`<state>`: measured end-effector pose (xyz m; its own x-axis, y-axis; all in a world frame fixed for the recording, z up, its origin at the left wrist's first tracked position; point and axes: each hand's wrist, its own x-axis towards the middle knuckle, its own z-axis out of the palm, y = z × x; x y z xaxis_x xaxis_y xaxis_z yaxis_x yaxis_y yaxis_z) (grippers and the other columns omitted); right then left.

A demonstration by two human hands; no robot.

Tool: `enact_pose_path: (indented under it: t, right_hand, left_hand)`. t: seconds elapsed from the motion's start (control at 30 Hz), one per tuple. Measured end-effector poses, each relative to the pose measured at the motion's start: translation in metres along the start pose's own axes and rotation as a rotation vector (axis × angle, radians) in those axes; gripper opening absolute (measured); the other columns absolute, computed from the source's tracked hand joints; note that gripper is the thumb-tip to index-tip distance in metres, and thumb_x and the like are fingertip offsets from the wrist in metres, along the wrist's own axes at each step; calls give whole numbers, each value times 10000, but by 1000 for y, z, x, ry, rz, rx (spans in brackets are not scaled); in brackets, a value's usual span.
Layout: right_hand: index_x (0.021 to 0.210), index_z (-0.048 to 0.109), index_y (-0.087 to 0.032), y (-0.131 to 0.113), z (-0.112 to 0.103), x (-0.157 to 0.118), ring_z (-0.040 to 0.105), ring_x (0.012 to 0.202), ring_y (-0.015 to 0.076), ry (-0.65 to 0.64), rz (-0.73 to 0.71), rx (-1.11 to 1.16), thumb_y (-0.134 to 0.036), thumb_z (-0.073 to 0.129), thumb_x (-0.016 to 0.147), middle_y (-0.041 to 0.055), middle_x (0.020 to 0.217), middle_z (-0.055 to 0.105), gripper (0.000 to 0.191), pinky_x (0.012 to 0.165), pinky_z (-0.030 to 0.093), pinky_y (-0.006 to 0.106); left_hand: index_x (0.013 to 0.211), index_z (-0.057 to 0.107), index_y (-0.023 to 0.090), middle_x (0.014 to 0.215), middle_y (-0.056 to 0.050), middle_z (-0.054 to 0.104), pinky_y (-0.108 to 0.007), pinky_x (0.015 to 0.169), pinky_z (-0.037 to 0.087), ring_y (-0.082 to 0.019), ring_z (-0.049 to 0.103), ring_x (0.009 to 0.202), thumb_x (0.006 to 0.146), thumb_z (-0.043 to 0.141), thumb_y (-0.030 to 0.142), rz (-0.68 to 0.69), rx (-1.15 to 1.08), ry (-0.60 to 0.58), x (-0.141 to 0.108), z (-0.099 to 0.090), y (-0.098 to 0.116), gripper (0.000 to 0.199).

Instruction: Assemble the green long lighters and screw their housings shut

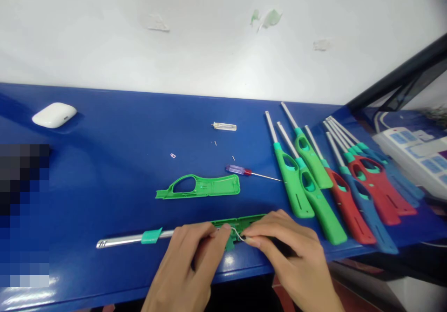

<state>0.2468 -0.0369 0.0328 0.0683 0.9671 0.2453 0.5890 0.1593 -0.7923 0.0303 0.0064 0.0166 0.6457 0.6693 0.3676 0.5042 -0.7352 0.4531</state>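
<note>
Near the table's front edge lies an opened green lighter half [256, 219], its inner side facing up. A silver metal tube [120, 241] with a teal collar [151, 236] extends left from it. A thin white wire [238, 233] curves between my hands. My left hand [195, 251] is closed, thumb and fingers pinching at the wire's left part over the lighter half. On the right, my right hand [291, 251] pinches the wire's other end, partly covering the shell. Just beyond lies the other green shell half [216, 186], with its oval trigger opening at the left.
A screwdriver [239, 170], a clear small tank [224, 126], tiny screws [233, 158] and a small pink part [172, 155] lie farther back. Several green, red and blue lighters [321, 200] fill the right, beside a white power strip [415, 149]. A white case [54, 115] sits back left.
</note>
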Motion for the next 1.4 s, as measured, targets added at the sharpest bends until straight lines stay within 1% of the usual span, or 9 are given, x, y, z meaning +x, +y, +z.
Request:
enact_pose_path:
  t: [0.17, 0.3, 0.47, 0.57, 0.7, 0.93, 1.1, 1.27, 1.4]
  right_hand:
    - [873, 732, -322, -6, 1, 1, 710, 679, 98, 12, 96, 58, -263, 708, 953, -124, 782, 769, 103, 692, 489, 252]
    - [851, 734, -314, -8, 1, -1, 703, 674, 112, 0, 154, 44, -263, 699, 955, -104, 766, 763, 122, 666, 496, 252]
    - [912, 743, -281, -3, 2, -4, 673, 761, 142, 7, 46, -4, -181, 644, 978, -31, 838, 737, 156, 741, 528, 287]
    - [988, 755, -276, 2, 2, -7, 651, 836, 146, 18, -13, -49, -136, 622, 981, 4, 894, 691, 194, 717, 551, 264]
    - [1026, 729, -256, 4, 2, -11, 653, 900, 140, -22, -57, -73, -78, 596, 982, 8, 961, 694, 227, 794, 559, 270]
    - [1021, 699, -243, 1, 8, -11, 695, 868, 180, 13, -96, -139, -213, 735, 927, 7, 967, 744, 105, 835, 545, 356]
    - [1014, 707, -245, 3, 9, -10, 707, 848, 152, 36, -127, -113, -83, 676, 943, -18, 958, 764, 180, 821, 513, 323]
    - [1026, 711, -247, 4, 9, -11, 703, 873, 130, 42, -116, -100, -91, 688, 944, -38, 976, 761, 178, 849, 492, 318]
    - [1016, 724, -240, 3, 9, -12, 704, 873, 125, 46, -131, -123, -96, 671, 956, -38, 975, 762, 164, 860, 491, 319]
  left_hand:
    - [1433, 520, 240, 1116, -46, 681, -249, 995, 547, -123, 667, 1066, 830, 333, -96, 4, 33, -7, -5, 1, -1, 716]
    - [1454, 515, 273, 1145, -37, 669, -190, 925, 555, -117, 662, 1076, 852, 353, -80, -23, 17, 17, -6, 2, 0, 716]
    - [1386, 577, 229, 1093, -31, 695, -218, 947, 533, -117, 654, 1038, 854, 304, -122, 2, 10, 46, -2, 0, 1, 693]
    - [1345, 616, 190, 1101, -49, 694, -285, 944, 504, -163, 608, 1044, 910, 396, -85, 28, 57, 83, 0, 1, -1, 560]
    - [1329, 630, 235, 1094, -22, 693, -374, 1025, 435, -204, 571, 1149, 953, 482, -53, 21, 102, 114, 3, 4, -5, 496]
    - [1414, 555, 270, 1191, -20, 647, -292, 941, 510, -136, 625, 1084, 1000, 467, -11, -86, -30, 76, -2, 5, -5, 508]
    - [1419, 555, 267, 1170, -18, 654, -275, 923, 518, -123, 636, 1034, 974, 484, -53, -79, -15, 110, 1, 5, -6, 552]
    - [1412, 561, 266, 1217, -16, 663, -268, 972, 536, -128, 648, 1073, 1003, 496, 20, -79, -31, 109, 0, 3, -8, 482]
    - [1398, 566, 287, 1231, 9, 664, -192, 940, 561, -100, 673, 1037, 1008, 513, 68, -130, -40, 96, -3, 1, -10, 450]
